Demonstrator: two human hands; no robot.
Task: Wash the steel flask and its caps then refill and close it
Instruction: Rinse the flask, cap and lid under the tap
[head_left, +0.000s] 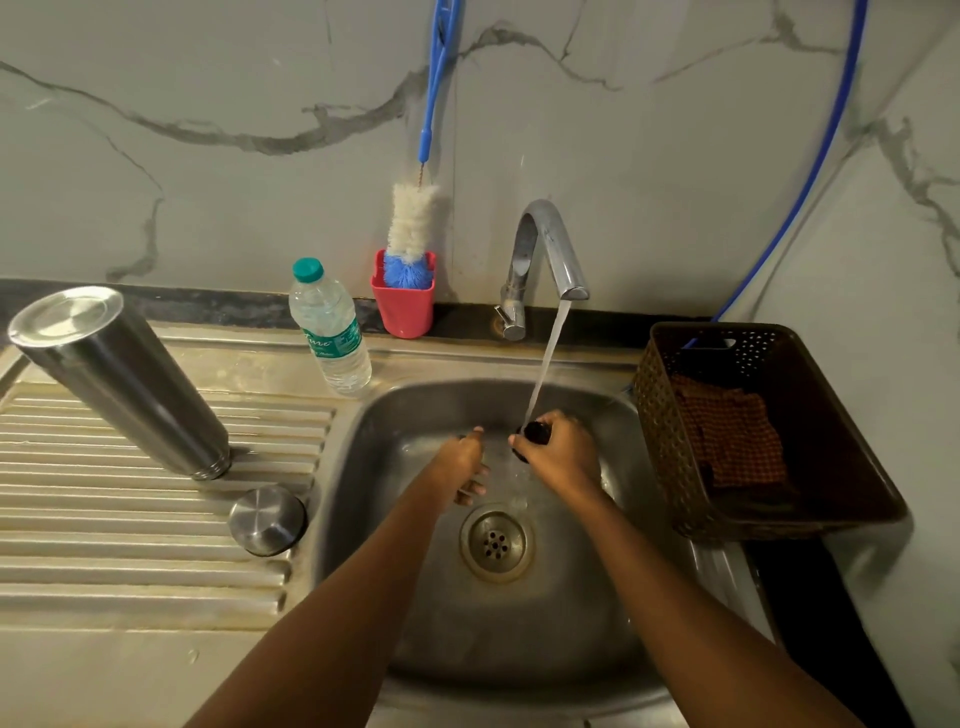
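The steel flask (119, 382) stands upside down on the ribbed drainboard at the left, mouth down. Its steel outer cap (267, 519) rests on the drainboard beside the basin. Over the sink basin (363, 467), my right hand (561, 454) grips a small black inner cap (535, 434) under the stream running from the tap (545, 249). My left hand (465, 462) hovers just left of it, fingers curled with nothing visible in them.
A plastic water bottle (332, 327) with a green lid stands behind the basin. A red cup (405, 301) holds a bottle brush (413, 223). A brown basket (753, 426) with a cloth sits at the right. The drain (496, 543) lies below my hands.
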